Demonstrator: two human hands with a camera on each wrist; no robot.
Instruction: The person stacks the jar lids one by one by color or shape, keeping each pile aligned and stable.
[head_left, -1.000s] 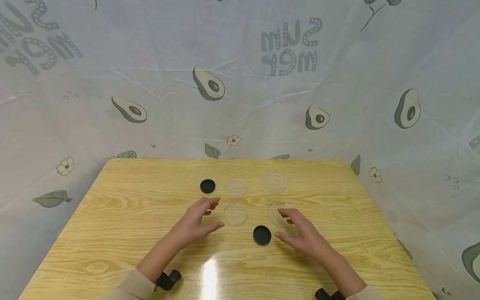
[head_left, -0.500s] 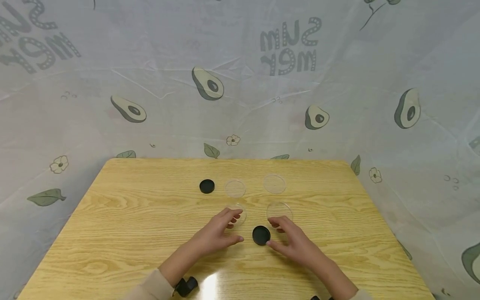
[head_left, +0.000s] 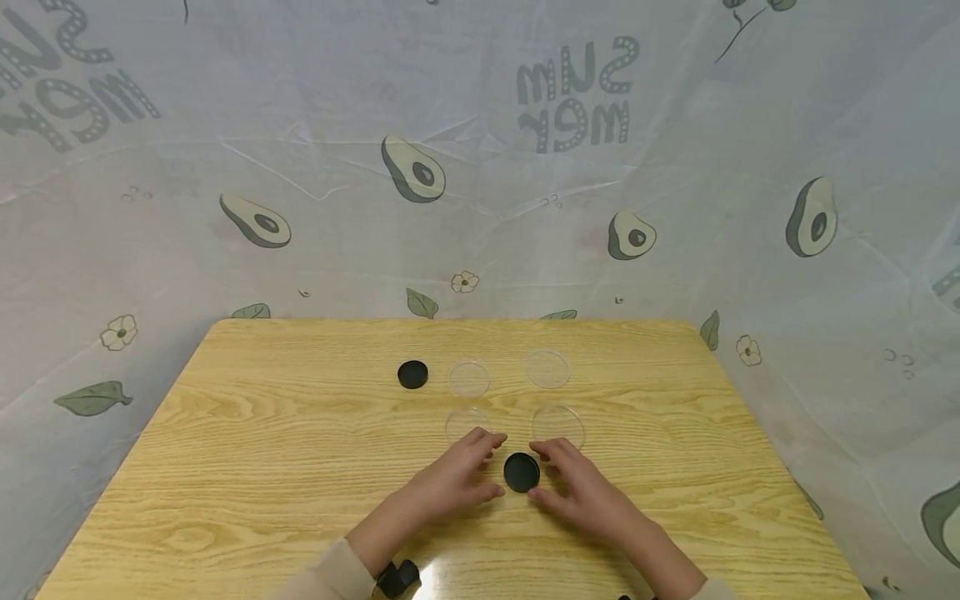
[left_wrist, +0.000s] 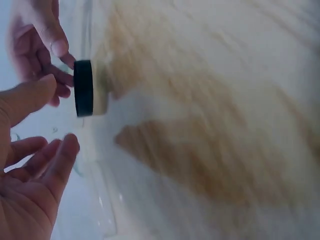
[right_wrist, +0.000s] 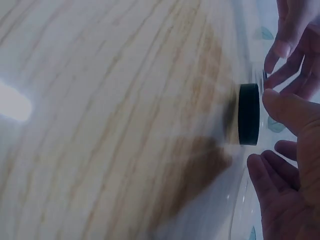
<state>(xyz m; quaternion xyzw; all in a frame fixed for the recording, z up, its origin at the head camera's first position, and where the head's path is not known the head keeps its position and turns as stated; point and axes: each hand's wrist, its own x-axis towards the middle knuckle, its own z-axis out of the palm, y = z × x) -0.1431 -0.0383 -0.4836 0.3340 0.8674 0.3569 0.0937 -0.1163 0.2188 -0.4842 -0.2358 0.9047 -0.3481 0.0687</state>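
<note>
Lying well in from the far edge of the desk (head_left: 262,467), the black disc (head_left: 522,472) sits between the left hand (head_left: 459,477) and the right hand (head_left: 585,492), just beside both; each has its thumb and loosely bent fingers spread apart.

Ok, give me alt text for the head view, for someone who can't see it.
A person's left hand and right hand flank a round black disc on a wood-grain table. Farther back lie four clear discs and another black disc, before an avocado-print cloth.
</note>
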